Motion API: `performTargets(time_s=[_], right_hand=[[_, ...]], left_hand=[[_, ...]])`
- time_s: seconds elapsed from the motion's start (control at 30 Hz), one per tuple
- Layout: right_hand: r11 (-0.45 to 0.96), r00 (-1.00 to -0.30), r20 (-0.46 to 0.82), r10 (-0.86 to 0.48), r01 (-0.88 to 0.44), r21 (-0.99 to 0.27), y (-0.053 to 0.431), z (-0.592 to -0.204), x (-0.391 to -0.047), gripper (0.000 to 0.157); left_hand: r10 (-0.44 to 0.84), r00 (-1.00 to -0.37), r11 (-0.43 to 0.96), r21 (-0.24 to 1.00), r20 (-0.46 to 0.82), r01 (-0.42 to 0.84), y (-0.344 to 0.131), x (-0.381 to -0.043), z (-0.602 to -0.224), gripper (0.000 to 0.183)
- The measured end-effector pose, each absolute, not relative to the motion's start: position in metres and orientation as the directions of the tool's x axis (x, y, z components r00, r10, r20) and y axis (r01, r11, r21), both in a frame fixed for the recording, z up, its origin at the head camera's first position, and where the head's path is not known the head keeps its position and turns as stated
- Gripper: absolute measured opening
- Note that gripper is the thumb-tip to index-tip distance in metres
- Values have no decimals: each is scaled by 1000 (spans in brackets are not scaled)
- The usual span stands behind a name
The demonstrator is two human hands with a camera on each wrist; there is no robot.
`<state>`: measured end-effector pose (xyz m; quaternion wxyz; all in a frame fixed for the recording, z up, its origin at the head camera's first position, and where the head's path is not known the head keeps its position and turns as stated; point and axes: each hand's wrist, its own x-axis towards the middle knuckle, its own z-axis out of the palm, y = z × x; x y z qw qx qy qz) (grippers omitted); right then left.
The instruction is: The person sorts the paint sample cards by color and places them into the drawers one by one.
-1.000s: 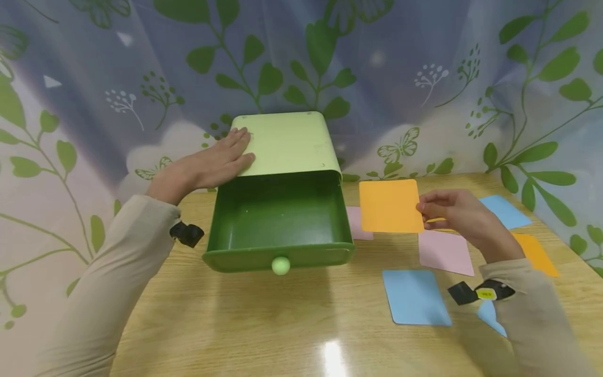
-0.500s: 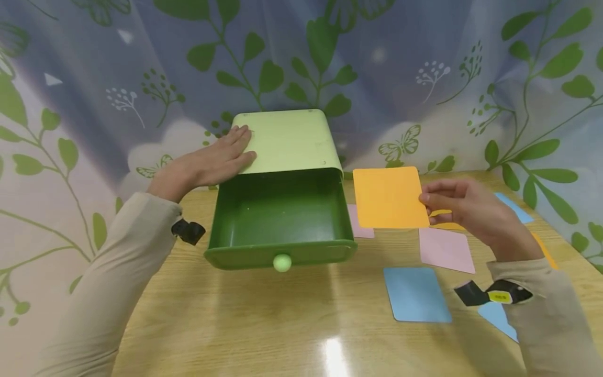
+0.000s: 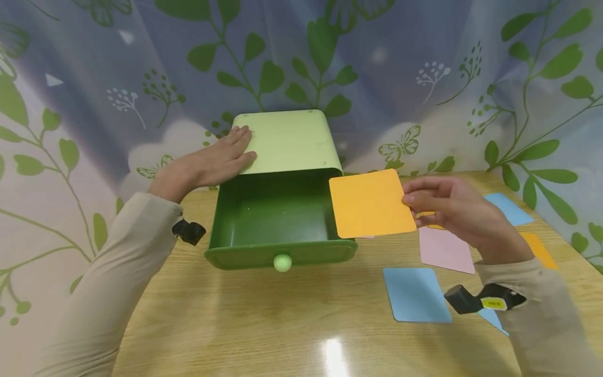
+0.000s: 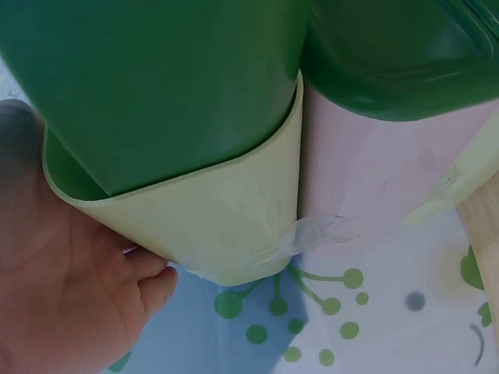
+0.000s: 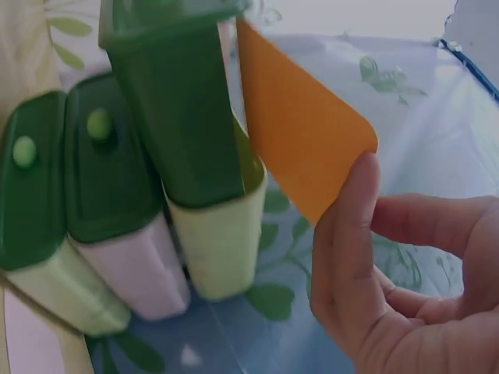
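Note:
My left hand (image 3: 207,163) rests with straight fingers on the pale green top of a drawer unit (image 3: 287,141). Its top drawer (image 3: 278,254), dark green with a round light knob (image 3: 282,263), is pulled out and bare inside. In my right hand (image 3: 459,212) a square orange card (image 3: 372,204) is pinched at its right edge between thumb and fingers. The card's left part overlaps the drawer's right side in the head view. From the right wrist, the orange card (image 5: 300,117) appears beside the drawer's wall (image 5: 187,117).
Below the pulled-out drawer are two closed ones, one in a pink body (image 5: 136,265). On the wooden table (image 3: 226,324) at right lie a blue card (image 3: 416,295), a pink card (image 3: 445,248) and several other cards, some partly hidden. A leaf-patterned curtain (image 3: 377,104) hangs behind.
My right hand first lifts the orange card slightly, then moves it left and tilts it, so it now overlaps the drawer's right side. My left hand stays on the unit's top.

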<state>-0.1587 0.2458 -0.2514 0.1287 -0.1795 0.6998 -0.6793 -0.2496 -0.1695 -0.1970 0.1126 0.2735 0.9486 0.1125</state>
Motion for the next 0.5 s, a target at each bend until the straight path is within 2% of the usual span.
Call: performTargets(time_s=[0.23,0.5], right_hand=[[78,-908,18,-419,-55,-995,212,-242,-154,13],[175,-900,-37,-435,-44,-984,176,-228,-152,28]], left_hand=[[544,-826,826,270,-148,495,-170,-251,-197,71],[546,-824,822,285,-149,493,-169,-249,-197,70]])
